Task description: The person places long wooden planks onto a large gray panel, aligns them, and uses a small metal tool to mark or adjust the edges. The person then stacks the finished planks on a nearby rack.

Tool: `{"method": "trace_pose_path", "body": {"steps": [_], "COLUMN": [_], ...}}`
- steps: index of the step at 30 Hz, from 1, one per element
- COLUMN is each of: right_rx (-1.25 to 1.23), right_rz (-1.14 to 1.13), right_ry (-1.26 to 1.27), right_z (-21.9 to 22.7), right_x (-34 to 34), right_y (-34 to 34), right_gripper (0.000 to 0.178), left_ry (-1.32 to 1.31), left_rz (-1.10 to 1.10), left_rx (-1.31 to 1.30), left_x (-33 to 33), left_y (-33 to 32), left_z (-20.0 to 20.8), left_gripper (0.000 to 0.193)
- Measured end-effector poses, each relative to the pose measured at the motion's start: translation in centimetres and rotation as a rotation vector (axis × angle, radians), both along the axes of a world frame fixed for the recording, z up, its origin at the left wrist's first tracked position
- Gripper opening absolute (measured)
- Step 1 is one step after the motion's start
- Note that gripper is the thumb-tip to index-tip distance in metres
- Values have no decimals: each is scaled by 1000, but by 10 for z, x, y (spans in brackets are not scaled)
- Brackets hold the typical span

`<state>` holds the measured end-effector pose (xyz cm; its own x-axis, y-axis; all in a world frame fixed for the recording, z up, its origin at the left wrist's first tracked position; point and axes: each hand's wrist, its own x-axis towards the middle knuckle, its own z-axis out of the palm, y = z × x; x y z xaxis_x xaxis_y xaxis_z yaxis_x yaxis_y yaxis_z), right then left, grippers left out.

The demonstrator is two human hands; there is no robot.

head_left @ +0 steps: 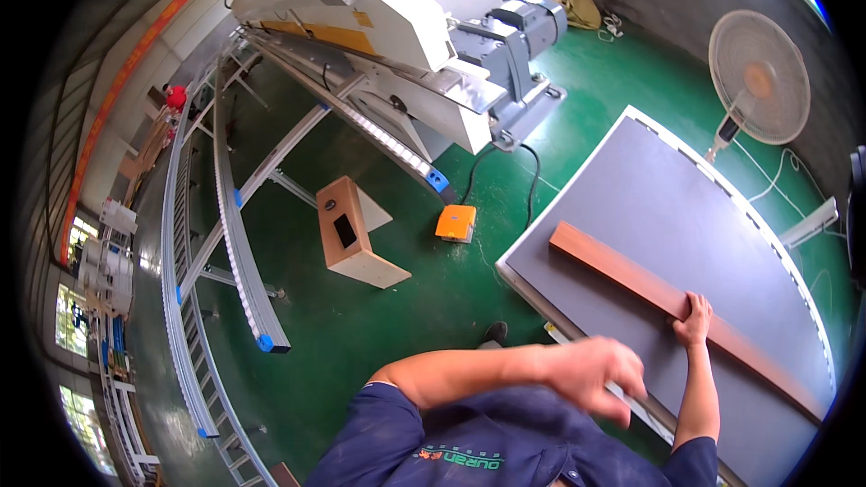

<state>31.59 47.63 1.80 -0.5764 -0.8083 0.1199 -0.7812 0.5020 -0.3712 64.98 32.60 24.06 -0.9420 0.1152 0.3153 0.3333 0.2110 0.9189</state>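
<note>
A long reddish-brown wooden plank lies diagonally on a large grey table. My right hand is on the plank about halfway along, fingers over its top and gripping its near edge. My left hand reaches across my body from the left and hovers at the table's near edge. It is blurred, with its fingers curled downward. Whether it holds anything is unclear.
A big white machine with a grey motor stands on the green floor beyond. Long roller rails run at the left. A wooden box stand, an orange foot pedal and a standing fan are nearby.
</note>
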Motion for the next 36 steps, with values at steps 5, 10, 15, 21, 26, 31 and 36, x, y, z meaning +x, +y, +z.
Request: {"method": "trace_pose_path", "body": {"steps": [5,10,15,21,26,31,36], "right_rx": [19,26,17,35,23,19,4], "right_rz": [-20,-7,14,-6,15,20,9], "right_ry": [-1,-13,-14,-30,-27,0,5], "right_z": [6,2,-2,1,-3,-7,-11], "right_x": [6,6,6,6,3,-2,0], "right_y": [7,7,8,6,6,7,9], "right_gripper": [67,67,66,68,68,68,70], "left_ry": [467,642,683,752,802,826,583], "left_rz": [-380,-383,-422,-354,-304,-241,-221], "left_rx": [335,313,527,609,580,519,421], "left_x": [30,32,33,33,30,26,12], "left_y": [45,65,75,78,78,71,61], "left_z": [106,110,105,102,102,106,87], "left_gripper": [35,41,36,40,43,42,24]}}
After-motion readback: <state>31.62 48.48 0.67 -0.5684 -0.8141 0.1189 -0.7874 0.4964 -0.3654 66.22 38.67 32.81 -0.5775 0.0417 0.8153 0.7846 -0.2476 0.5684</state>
